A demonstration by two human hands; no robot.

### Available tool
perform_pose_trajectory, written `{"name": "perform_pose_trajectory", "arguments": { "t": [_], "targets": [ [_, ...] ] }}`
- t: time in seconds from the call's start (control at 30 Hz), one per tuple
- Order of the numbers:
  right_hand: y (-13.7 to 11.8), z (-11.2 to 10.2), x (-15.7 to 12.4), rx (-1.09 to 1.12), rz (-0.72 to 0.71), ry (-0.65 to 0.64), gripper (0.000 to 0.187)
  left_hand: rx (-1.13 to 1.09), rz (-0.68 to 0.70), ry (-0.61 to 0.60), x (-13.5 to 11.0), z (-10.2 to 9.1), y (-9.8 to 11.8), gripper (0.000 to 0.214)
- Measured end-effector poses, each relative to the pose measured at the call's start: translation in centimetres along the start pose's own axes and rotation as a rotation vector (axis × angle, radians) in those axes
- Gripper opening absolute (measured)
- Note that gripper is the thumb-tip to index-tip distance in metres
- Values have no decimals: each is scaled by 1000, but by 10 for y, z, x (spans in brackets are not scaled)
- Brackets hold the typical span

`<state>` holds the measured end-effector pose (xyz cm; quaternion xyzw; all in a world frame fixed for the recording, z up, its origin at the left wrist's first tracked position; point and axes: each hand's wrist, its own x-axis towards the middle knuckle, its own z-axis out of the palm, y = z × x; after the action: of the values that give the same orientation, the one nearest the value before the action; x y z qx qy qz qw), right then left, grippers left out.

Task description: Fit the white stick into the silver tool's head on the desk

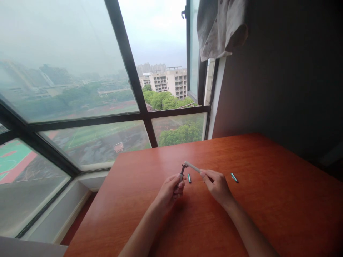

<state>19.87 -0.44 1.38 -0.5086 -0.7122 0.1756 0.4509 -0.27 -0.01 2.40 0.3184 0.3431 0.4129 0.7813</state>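
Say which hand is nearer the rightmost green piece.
The right hand: it is just left of the green piece, not touching it; the left hand is farther left.

Two hands are in view: one left hand [171,188] at nine o'clock and one right hand [216,185] at three, counting from the gap between them. There is one dark handle [182,172], at about ten o'clock, and one pale stick [193,167], at twelve. The small green pieces [189,178] number two, one at the centre and one out at three. One tabletop [120,200] carries both pieces. One garment [222,32] hangs between twelve and one; one open window sash [194,50] stands at twelve.
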Motion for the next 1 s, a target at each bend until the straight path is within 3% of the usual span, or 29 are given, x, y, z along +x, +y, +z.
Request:
{"name": "perform_pose_trajectory", "arguments": {
  "t": [0.4,0.6,0.77,1.0],
  "targets": [
    [4,1,-2,11,-11,-27,29,25,13,1,1,-2,-1,28],
    [5,2,-1,-12,0,28,31,44,0,7,1,-2,-1,30],
    [5,3,-2,-17,-19,-23,32,53,15,37,3,-4,-2,32],
    [3,2,-1,-55,-9,19,33,85,8,-9,3,-4,-7,32]
  ]
}}
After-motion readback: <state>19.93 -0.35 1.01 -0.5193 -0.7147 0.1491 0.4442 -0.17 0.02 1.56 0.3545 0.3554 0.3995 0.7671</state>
